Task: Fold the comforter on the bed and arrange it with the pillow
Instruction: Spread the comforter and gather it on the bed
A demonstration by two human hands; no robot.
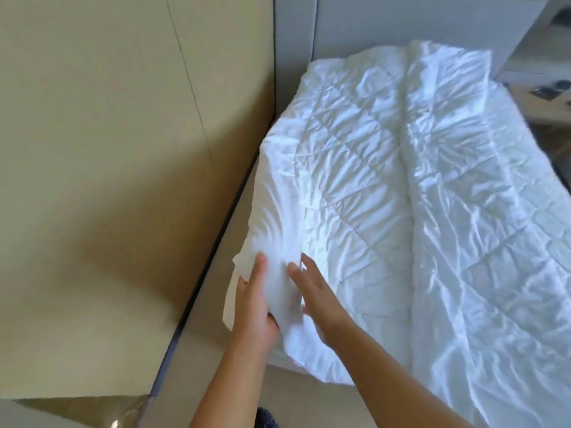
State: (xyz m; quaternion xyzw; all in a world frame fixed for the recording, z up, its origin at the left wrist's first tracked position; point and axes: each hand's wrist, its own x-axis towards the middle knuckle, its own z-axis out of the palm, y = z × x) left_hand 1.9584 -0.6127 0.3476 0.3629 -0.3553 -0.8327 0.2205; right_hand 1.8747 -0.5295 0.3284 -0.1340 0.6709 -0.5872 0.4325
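Note:
A white quilted comforter [386, 180] lies crumpled along the bed, doubled lengthwise with a raised fold running down its right half. My left hand [251, 301] grips the comforter's near left corner, thumb under the cloth and fingers on top. My right hand [315, 291] rests flat on the same corner just to the right, fingers spread and pressing the fabric. No pillow is visible.
A beige wall [108, 149] runs close along the bed's left side, with a narrow strip of bare beige mattress [216, 273] between it and the comforter. A grey headboard [386, 23] stands at the far end. A bedside table [543, 97] is at the far right.

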